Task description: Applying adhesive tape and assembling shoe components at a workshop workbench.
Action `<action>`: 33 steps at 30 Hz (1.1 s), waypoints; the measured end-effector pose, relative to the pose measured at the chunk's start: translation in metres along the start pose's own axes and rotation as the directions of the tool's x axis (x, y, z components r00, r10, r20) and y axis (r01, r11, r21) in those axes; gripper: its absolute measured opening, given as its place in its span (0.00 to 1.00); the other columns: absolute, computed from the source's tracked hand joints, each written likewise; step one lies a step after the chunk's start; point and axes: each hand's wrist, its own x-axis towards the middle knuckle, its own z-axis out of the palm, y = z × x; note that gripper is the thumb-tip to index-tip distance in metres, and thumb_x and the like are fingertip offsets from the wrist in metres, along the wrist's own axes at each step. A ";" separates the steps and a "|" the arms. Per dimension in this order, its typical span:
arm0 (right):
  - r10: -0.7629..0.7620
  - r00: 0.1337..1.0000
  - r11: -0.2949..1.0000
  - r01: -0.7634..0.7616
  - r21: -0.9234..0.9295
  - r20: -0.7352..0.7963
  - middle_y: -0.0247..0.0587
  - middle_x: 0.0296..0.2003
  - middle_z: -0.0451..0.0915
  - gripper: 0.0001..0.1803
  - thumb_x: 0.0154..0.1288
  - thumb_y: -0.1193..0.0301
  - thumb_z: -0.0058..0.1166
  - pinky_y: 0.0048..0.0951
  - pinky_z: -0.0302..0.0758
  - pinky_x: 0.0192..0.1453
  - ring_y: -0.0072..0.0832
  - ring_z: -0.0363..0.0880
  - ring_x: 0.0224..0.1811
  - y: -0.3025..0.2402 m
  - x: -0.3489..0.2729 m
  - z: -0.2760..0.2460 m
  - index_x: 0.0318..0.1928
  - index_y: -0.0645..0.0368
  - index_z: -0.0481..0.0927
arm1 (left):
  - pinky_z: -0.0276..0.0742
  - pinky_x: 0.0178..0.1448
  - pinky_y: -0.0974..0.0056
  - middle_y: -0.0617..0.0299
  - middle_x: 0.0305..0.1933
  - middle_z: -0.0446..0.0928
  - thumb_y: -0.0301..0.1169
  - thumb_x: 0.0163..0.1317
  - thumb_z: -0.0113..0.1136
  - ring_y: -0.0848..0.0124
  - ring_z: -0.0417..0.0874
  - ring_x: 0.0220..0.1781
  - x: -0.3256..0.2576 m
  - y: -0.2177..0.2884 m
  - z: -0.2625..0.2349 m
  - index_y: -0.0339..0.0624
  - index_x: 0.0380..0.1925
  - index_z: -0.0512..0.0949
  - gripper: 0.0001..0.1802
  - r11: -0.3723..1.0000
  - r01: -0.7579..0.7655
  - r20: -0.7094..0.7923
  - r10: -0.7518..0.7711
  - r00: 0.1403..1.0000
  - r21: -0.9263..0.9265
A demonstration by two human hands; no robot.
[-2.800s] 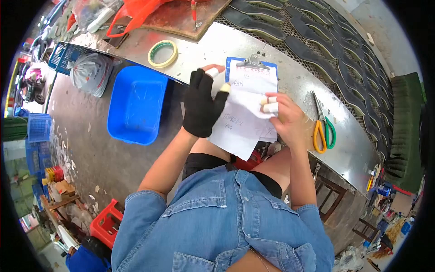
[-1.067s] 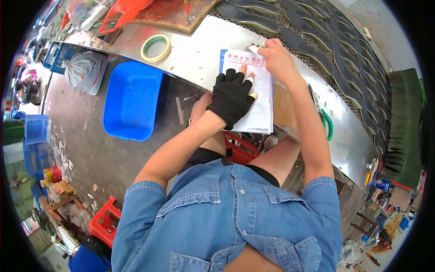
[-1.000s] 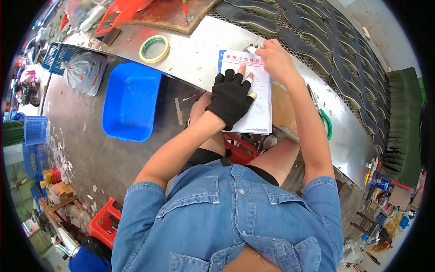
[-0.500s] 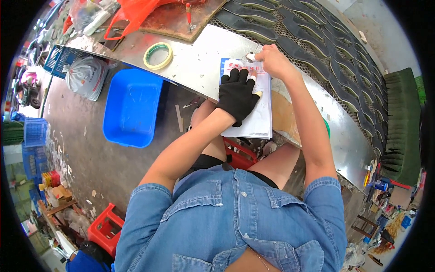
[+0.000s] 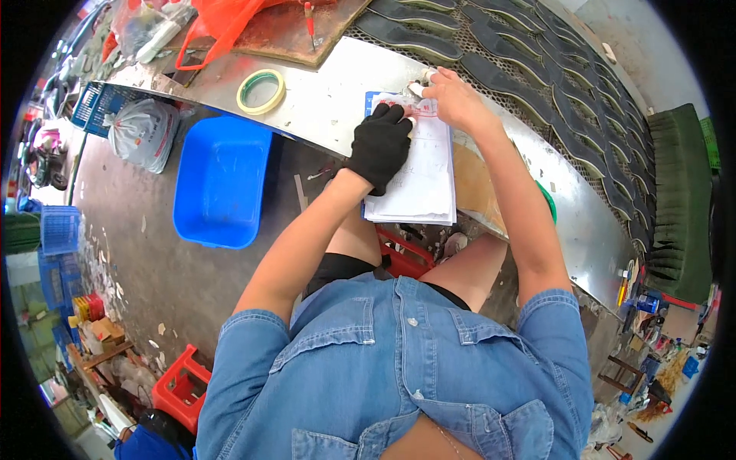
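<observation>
A blue clipboard [image 5: 369, 100] lies on the metal bench, its lower end over the near edge above my lap. It bears a stack of white paper sheets [image 5: 418, 172] with red print along a wrinkled top edge. My left hand [image 5: 381, 146], in a black glove with some light fingertips bare, rests on the upper left of the sheets. Its fingers are bent and drawn together on the paper. My bare right hand [image 5: 458, 103] is closed at the clipboard's metal clip [image 5: 422, 80], with white coverings on fingertips. The fingers partly hide the clip.
Left on the bench are a tape roll [image 5: 261, 92], a red bag [image 5: 230, 31] and a red-handled tool [image 5: 310, 23] on a brown board. Dark sole-shaped pieces [image 5: 491, 73] cover a mesh behind. A blue tub [image 5: 222, 180] stands on the floor; brown cardboard [image 5: 477, 184] lies right.
My left hand has slid leftward, and its spread fingers have drawn together on the sheets. My right hand has shifted slightly up and left at the clip. The whole view has moved a little.
</observation>
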 end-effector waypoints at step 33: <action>-0.123 0.935 0.878 0.258 0.403 -0.331 0.42 0.28 0.79 0.12 0.53 0.66 0.60 0.34 0.71 0.44 0.37 0.76 0.41 0.006 0.011 0.012 0.36 0.60 0.84 | 0.71 0.55 0.55 0.53 0.51 0.72 0.31 0.52 0.56 0.57 0.72 0.53 -0.012 0.058 0.001 0.36 0.45 0.75 0.19 0.992 0.094 0.038 -0.097 0.995 0.084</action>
